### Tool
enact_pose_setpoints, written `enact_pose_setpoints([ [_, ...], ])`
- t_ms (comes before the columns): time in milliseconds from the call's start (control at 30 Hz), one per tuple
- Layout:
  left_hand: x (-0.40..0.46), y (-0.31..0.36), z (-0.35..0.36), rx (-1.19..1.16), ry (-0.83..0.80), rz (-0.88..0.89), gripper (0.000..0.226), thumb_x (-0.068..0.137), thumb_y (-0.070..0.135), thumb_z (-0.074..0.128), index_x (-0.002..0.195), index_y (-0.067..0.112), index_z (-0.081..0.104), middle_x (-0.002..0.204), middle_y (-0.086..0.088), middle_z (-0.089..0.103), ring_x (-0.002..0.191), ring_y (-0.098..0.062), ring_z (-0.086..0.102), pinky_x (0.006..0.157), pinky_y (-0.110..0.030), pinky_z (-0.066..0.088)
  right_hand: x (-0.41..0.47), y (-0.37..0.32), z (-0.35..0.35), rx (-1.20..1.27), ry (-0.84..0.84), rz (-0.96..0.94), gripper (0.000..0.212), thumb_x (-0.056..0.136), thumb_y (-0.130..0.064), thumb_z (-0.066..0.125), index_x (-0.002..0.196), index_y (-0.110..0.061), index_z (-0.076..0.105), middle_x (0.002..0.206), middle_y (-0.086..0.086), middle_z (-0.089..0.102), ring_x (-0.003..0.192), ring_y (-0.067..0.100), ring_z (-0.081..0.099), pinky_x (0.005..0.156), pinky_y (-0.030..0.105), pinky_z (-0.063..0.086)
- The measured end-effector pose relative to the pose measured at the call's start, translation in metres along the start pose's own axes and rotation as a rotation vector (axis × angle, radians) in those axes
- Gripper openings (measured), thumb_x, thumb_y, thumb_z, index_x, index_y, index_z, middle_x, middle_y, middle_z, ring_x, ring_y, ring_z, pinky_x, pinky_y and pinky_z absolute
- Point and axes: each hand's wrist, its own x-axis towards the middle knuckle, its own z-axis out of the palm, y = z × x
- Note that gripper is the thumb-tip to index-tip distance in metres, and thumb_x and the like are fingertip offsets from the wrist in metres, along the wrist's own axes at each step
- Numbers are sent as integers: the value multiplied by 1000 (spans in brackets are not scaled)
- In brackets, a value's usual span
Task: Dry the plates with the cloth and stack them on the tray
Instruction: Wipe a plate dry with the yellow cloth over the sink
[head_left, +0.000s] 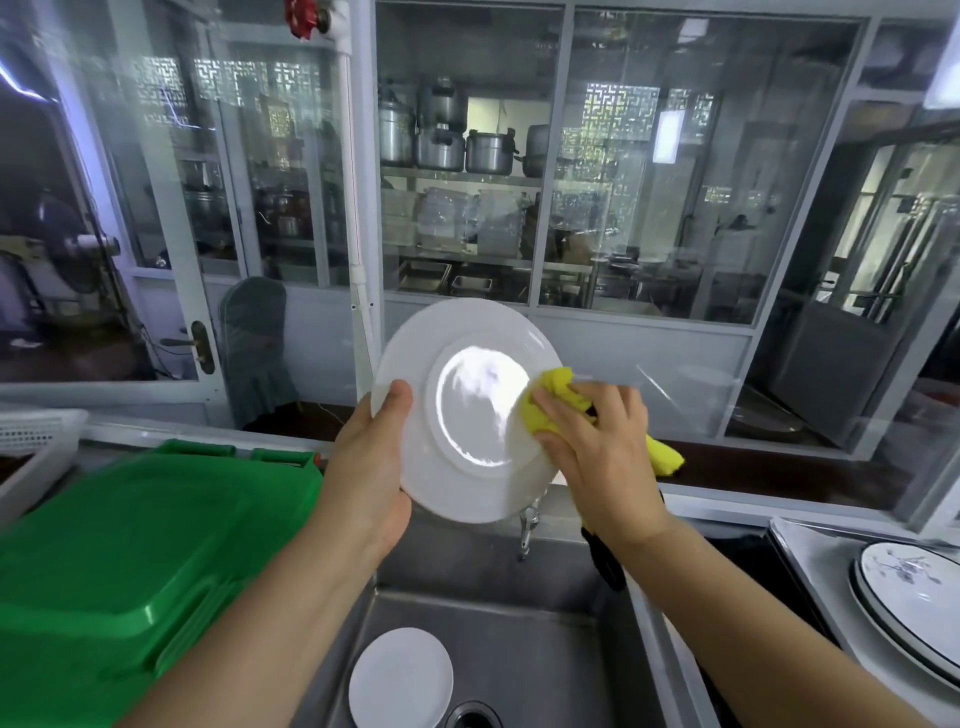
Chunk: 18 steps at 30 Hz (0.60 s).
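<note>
Head view looks down over a steel sink (519, 649), and everything sorts itself around that basin. Held up above the sink, tilted so its underside faces the camera, is a white plate (467, 410). The left hand (371, 467) grips the plate by its left rim, thumb hooked over the near face and the fingers hidden behind. The right hand (597, 441) is curled round a bunched yellow cloth (556, 397) and presses it against the plate's right side, at the edge of the raised foot ring; a tail of the cloth sticks out beyond the wrist. So the plate sits between the two hands, touching both. Down in the sink, near the drain, a second small white plate (400, 678) lies flat. Left of the sink, a green plastic tray (130, 545) lies on the counter. Right of the sink, two patterned plates with dark rims (909, 597) are stacked on a steel surface. A tap (527, 525) pokes out just under the held plate at the back of the sink. Behind it all, glass partitions show shelves of metal pots (447, 135).
</note>
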Motion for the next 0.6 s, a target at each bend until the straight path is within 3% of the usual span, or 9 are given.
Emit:
enact_pose_setpoints([
  [67,-3,-4,3,42,-14,5,12,93,31,56,92,29,69,92,7,75,82,-10,71,62,-24,55,18,-15,-1,3,-24,-21,39,86,-31,49,111,-9,71,98,23,61,80,44,55,70,52,49],
  [233,0,-8,-10,87,3,-15,19,93,31,58,83,31,74,91,-1,74,82,-19,71,63,-32,55,18,-60,8,13,-32,-169,39,83,-31,52,108,-10,72,98,18,62,76,42,59,65,49,52],
  [333,6,-7,-28,101,36,-47,15,90,37,59,85,35,73,100,-3,72,88,-23,70,64,-36,56,-14,-73,16,78,-85,-243,36,82,-31,54,108,-13,72,110,5,43,84,33,55,67,44,53],
  [433,11,-8,-43,111,23,-80,12,90,38,60,88,35,72,97,2,73,86,-20,70,65,-34,53,-43,-67,18,95,-136,-211,33,84,-30,56,109,-15,72,111,3,40,91,24,42,73,39,53],
  [600,14,-15,-53,127,-42,-109,11,92,29,60,85,27,69,78,13,74,69,-5,70,51,-19,52,-66,-48,12,9,-178,-50,34,78,-17,75,111,-12,71,109,5,47,86,28,48,73,42,52],
])
